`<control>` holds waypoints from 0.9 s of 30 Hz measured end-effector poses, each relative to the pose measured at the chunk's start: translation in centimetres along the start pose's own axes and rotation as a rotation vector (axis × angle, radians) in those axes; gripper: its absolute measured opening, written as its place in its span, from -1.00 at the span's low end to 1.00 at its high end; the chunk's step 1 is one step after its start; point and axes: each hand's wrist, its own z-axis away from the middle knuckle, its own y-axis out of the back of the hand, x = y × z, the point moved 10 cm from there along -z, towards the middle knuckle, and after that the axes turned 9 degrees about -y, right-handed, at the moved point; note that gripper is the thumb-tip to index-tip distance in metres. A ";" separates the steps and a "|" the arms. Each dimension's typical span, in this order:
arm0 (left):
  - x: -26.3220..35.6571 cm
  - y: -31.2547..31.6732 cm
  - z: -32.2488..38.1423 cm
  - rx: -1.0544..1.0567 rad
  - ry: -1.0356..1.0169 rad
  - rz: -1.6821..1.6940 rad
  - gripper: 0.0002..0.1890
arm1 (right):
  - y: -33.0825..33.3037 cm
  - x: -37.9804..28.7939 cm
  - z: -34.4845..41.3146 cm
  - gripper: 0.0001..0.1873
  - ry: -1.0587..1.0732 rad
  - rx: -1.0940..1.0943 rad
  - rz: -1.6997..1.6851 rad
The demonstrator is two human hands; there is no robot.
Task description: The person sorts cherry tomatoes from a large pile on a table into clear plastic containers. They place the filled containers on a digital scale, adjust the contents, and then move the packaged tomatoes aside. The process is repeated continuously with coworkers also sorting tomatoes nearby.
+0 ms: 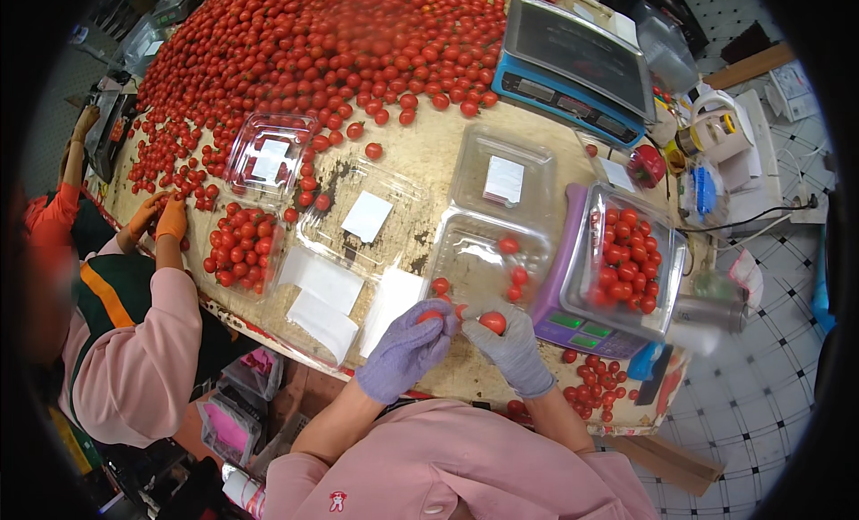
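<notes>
My left hand point(407, 352), in a purple knit glove, holds a cherry tomato point(429, 315). In a grey knit glove, my right hand point(513, 352) grips another cherry tomato point(493, 322). Part of a further tomato point(461, 311) shows between the two hands. Just beyond them lies an open clear plastic clamshell box point(470, 251) with several tomatoes in its base and a white paper point(504, 180) at its lid. To the right, a filled clamshell of tomatoes point(625, 261) sits on a purple digital scale point(558, 278).
A large heap of cherry tomatoes point(322, 50) covers the far table point(429, 134). Near it stands a blue scale point(570, 100). White papers point(322, 278) lie left of my hands, loose tomatoes point(594, 389) at right. A co-worker's orange-gloved hands point(164, 214) work at the left.
</notes>
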 end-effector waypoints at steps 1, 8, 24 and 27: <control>-0.1 -0.2 0.1 -0.003 0.018 0.003 -0.70 | 0.1 -0.7 0.2 -0.84 0.069 0.031 0.074; -0.5 -0.9 0.9 -0.068 0.055 -0.148 -0.60 | 1.5 -0.7 0.9 -0.76 0.251 0.254 0.452; 0.2 -1.0 1.6 -0.156 -0.117 -0.210 -0.43 | 0.2 -1.6 0.4 -0.68 0.196 0.120 0.468; 0.0 -0.3 2.2 -0.174 -0.108 -0.266 -0.41 | 0.0 -0.3 1.2 -0.76 0.013 0.073 0.182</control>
